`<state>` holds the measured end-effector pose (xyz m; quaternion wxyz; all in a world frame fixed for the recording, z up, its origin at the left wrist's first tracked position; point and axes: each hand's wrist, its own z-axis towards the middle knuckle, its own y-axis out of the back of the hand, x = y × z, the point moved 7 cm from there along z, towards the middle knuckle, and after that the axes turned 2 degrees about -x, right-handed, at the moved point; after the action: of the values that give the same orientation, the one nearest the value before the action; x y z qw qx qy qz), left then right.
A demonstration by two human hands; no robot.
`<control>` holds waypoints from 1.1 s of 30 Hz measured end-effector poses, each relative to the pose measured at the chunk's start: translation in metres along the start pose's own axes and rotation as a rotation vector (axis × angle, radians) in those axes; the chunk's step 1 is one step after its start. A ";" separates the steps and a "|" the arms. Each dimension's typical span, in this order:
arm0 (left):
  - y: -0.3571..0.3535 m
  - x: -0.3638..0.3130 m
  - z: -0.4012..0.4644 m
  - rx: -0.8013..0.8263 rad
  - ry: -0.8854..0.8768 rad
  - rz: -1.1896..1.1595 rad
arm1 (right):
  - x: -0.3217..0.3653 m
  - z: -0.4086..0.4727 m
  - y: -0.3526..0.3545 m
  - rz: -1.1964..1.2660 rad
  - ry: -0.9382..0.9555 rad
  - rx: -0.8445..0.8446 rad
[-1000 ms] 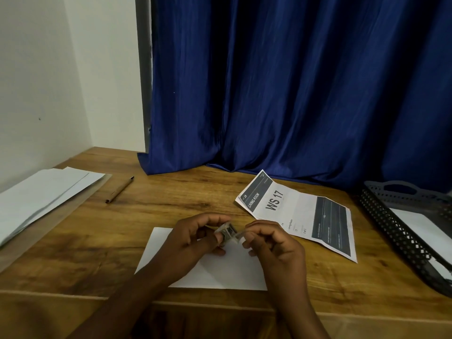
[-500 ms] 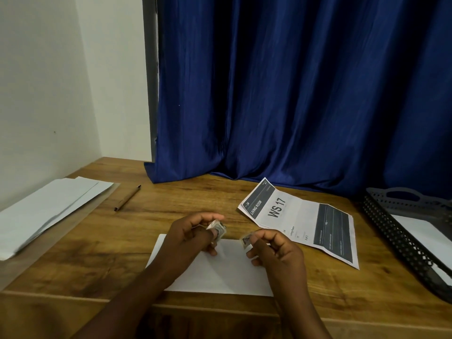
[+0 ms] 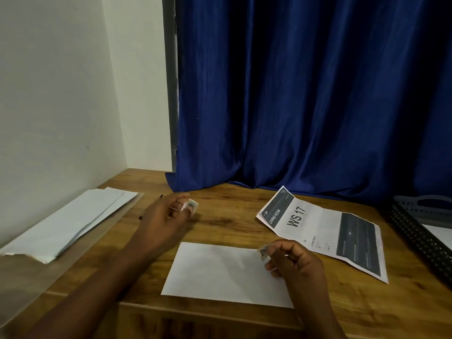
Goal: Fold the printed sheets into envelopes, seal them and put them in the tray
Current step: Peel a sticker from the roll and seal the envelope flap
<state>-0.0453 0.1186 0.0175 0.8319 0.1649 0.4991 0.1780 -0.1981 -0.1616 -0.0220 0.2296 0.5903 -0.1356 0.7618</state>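
Observation:
A white envelope (image 3: 227, 272) lies flat near the table's front edge. My right hand (image 3: 293, 263) hovers over its right end and pinches a small sticker (image 3: 263, 252) at the fingertips. My left hand (image 3: 166, 216) is out to the left of the envelope, holding a small roll or strip of stickers (image 3: 190, 206) above the wood. A printed sheet marked "WS 17" (image 3: 320, 228), creased into panels, lies unfolded behind the envelope to the right. The dark perforated tray (image 3: 420, 231) stands at the right edge with a white envelope (image 3: 440, 232) inside.
A stack of white envelopes (image 3: 63, 228) lies at the left on a clear plastic sheet. A pen (image 3: 160, 196) is mostly hidden behind my left hand. A blue curtain (image 3: 305, 106) hangs along the back; a white wall closes the left side.
My hands have separated: the left has carried the sticker roll away to the left and back, the right has moved right with a sticker. The camera has tilted up.

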 end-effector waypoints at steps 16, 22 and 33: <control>0.006 0.042 0.044 0.084 -0.112 0.568 | 0.001 -0.001 -0.003 -0.017 0.002 0.021; -0.003 0.059 0.049 0.150 -0.080 0.670 | 0.001 -0.002 -0.002 -0.010 0.012 0.028; 0.004 0.066 0.046 0.077 -0.009 0.764 | -0.001 -0.001 0.010 0.103 0.015 -0.074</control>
<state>0.0237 0.1478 -0.0111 0.7008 0.3711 0.4045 0.4555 -0.2039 -0.1699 -0.0224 0.2128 0.5678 -0.1923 0.7715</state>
